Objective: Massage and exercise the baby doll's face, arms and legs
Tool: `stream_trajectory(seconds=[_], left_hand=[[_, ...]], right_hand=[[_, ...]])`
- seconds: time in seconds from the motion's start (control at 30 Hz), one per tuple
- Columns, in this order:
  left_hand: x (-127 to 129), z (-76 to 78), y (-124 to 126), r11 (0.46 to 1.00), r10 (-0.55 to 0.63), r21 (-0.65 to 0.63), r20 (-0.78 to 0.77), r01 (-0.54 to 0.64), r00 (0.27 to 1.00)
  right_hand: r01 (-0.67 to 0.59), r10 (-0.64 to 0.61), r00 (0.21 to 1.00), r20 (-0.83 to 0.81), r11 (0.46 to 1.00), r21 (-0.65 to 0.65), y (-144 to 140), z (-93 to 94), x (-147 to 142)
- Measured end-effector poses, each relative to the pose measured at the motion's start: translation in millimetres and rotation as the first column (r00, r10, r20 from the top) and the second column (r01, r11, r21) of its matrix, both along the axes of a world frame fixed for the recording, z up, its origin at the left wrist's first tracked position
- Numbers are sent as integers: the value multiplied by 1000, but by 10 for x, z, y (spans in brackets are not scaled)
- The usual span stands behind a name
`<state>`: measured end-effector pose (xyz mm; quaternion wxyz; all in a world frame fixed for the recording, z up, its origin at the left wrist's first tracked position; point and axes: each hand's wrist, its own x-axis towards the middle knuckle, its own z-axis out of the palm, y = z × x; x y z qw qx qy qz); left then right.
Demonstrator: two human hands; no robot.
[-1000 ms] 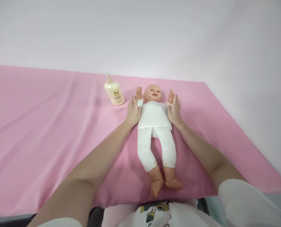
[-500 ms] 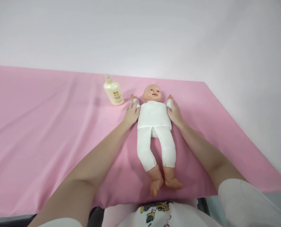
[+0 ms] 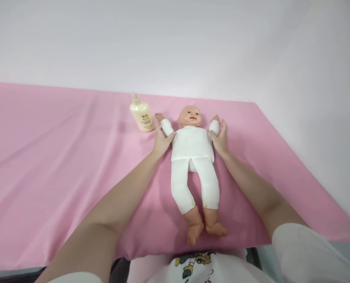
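Observation:
A baby doll (image 3: 193, 157) in white clothes lies on its back on the pink sheet (image 3: 59, 165), head toward the wall, feet toward me. My left hand (image 3: 161, 140) rests against the doll's upper arm on the left side of the view, fingers spread around the sleeve. My right hand (image 3: 220, 138) lies along the other arm and shoulder, fingers flat against the sleeve. Both doll arms point up and outward beside the head. A cream pump bottle (image 3: 142, 114) lies just left of the doll's raised hand.
The pink sheet covers a wide table that ends at a pale wall behind. The sheet's right edge (image 3: 310, 173) runs diagonally toward me. My printed shirt (image 3: 198, 267) shows at the bottom of the view.
The doll's arms swung down toward its sides and now angle outward again. My hands slid a little lower along the sleeves while staying against the arms.

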<state>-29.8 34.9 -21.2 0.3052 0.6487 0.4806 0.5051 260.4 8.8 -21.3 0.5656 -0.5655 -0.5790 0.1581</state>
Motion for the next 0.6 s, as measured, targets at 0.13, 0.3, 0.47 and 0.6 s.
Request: stream_trajectory(seconds=[0.13,0.3,0.47,0.6], left_hand=[[38,51,-51,989,56,139,-2,-55,998],[74,179,-186,950,47,313,-190,15,981],[88,266,-256,926,-38,334,-381,176,924],[71,229,-234,916,-77,336,-390,220,917]], right_hand=[[17,-37,993,112,985,173,-38,37,-29],[17,-84,957,277,971,236,-122,94,-96],[-170,93,864,494,979,114,-276,226,-137],[-243,150,841,520,963,114,-309,241,-137]])
